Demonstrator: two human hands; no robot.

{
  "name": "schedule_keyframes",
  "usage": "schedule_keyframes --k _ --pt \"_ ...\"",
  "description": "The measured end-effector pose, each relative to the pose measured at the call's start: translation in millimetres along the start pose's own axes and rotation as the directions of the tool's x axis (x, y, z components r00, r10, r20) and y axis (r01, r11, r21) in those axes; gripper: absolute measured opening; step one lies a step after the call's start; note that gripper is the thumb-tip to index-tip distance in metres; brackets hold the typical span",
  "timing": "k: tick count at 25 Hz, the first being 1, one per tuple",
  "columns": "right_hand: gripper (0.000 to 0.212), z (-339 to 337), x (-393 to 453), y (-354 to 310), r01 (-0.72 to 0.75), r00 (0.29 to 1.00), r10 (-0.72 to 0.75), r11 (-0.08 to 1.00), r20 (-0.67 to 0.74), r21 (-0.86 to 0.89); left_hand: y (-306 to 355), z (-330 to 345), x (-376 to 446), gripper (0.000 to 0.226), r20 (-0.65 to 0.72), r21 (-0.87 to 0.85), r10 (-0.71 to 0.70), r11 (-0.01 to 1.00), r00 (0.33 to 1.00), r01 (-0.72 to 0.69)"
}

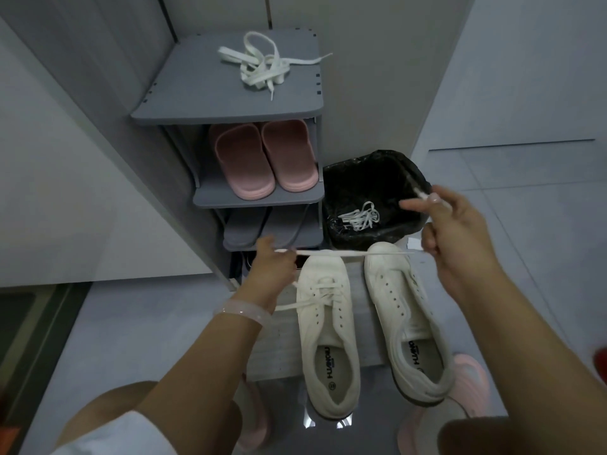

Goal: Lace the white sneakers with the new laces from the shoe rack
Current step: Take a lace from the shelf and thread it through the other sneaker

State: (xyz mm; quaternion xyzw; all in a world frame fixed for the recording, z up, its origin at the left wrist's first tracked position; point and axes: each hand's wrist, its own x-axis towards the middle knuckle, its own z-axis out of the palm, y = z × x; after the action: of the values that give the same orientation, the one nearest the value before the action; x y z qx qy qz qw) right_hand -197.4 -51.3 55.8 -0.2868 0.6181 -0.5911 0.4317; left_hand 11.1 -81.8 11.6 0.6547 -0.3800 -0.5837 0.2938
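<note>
Two white sneakers (368, 326) side by side on the floor before the grey shoe rack (230, 103). One lace (331, 254) stretched taut above their toes: left hand (272, 267) pinches one end, right hand (456, 231), fingers curled, grips the other. Spare laces (262, 65) atop the rack. Black-lined bin (374, 198) right of the rack, old laces (359, 218) inside.

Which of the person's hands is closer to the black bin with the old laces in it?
The right hand. It is at the near right rim of the black bin, pinching a lace. The left hand is lower left of the bin, by the rack's bottom shelf.
</note>
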Motion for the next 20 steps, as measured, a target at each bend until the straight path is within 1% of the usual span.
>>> schedule_keyframes --k 1,2,3,4,5,6,7,8,9,11,13,15,18,20 --pt "0.016 2.6 -1.8 7.7 -0.02 0.998 0.024 0.997 0.059 -0.069 -1.6 1.7 -2.2 0.056 0.045 0.08 0.043 0.996 0.998 -0.047" --pt "0.015 5.1 -4.3 16.3 -0.034 0.99 0.056 0.986 0.129 -0.161 -3.2 4.0 -4.7 0.063 0.095 0.129 0.074 0.988 0.993 -0.086" --pt "0.017 7.3 -7.3 25.4 -0.033 0.977 0.087 0.964 0.195 -0.265 -4.8 6.0 -7.3 0.062 0.13 0.16 0.097 0.98 0.987 -0.118" --pt "0.021 9.1 -10.0 35.0 -0.011 0.963 0.111 0.927 0.246 -0.374 -6.0 7.6 -9.4 0.053 0.144 0.219 0.123 0.964 0.982 -0.153" --pt "0.021 10.8 -12.7 43.1 0.032 0.95 0.123 0.874 0.286 -0.484 -6.8 8.9 -10.7 0.04 0.157 0.315 0.162 0.927 0.974 -0.204" --pt "0.018 12.5 -15.4 50.0 0.086 0.938 0.133 0.806 0.321 -0.585 -7.8 9.6 -11.4 0.026 0.184 0.45 0.199 0.853 0.963 -0.263" --pt "0.014 13.5 -17.5 56.4 0.138 0.923 0.151 0.729 0.354 -0.67 -10.3 9.8 -11.2 0.017 0.239 0.58 0.223 0.747 0.945 -0.323" --pt "0.011 14.1 -19.3 61.4 0.19 0.906 0.171 0.654 0.387 -0.733 -12.8 10.4 -12.3 0.016 0.305 0.674 0.228 0.634 0.925 -0.379" --pt "0.013 14.1 -20.9 65.6 0.239 0.886 0.191 0.59 0.422 -0.771 -16.5 11.9 -13.6 0.019 0.361 0.723 0.213 0.551 0.908 -0.417" --pt "0.018 13.6 -22.9 72.3 0.322 0.845 0.222 0.512 0.486 -0.796 -24.4 15.4 -16.6 0.022 0.416 0.764 0.153 0.475 0.896 -0.436" --pt "0.02 13.6 -24.8 74.8 0.38 0.823 0.236 0.448 0.517 -0.809 -29.8 17.7 -17.1 0.028 0.435 0.785 0.097 0.447 0.895 -0.43" --pt "0.019 14.9 -25.9 77.3 0.404 0.824 0.223 0.413 0.521 -0.816 -34.3 18.2 -14.6 0.029 0.443 0.782 0.067 0.459 0.894 -0.422" --pt "0.018 17.7 -26.5 81.3 0.421 0.825 0.204 0.4 0.527 -0.814 -36.4 18.6 -13.1 0.026 0.432 0.764 0.068 0.501 0.899 -0.406" --pt "0.017 19.1 -27.3 82.4 0.425 0.819 0.205 0.41 0.536 -0.807 -37.8 18.4 -13.4 0.026 0.427 0.754 0.077 0.52 0.901 -0.402"
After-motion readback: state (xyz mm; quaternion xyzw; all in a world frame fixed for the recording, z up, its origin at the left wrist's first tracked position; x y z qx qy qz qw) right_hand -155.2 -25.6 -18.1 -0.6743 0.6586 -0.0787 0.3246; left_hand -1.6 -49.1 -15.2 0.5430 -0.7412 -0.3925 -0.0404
